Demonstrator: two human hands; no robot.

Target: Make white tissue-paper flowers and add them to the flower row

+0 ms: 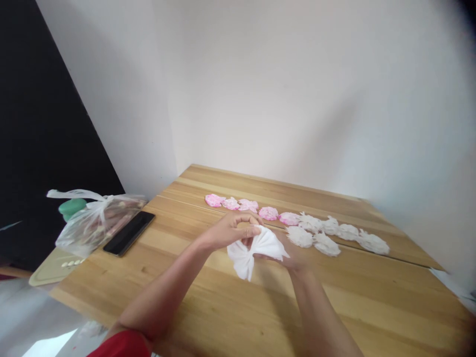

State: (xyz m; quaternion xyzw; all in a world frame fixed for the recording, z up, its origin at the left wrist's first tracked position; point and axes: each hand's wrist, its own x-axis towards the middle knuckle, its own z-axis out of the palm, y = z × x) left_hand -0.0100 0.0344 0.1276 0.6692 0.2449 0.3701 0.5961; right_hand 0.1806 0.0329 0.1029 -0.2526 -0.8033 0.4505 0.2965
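Observation:
A white tissue, gathered at its middle and fanned out on both sides like a bow, is held up above the table. My left hand is closed on it from the upper left, thumb and fingers pinching near the gathered middle. Behind the tissue's right side, my right hand grips it from below, its fingers mostly hidden by the folds. Beyond my hands lies a row of crumpled tissue flowers, pink-tinted ones at left and plain white ones at right.
On the wooden table's left edge rests a black phone. Next to it a tied clear plastic bag and a green object sit over a beige surface. A pale wall stands behind the table.

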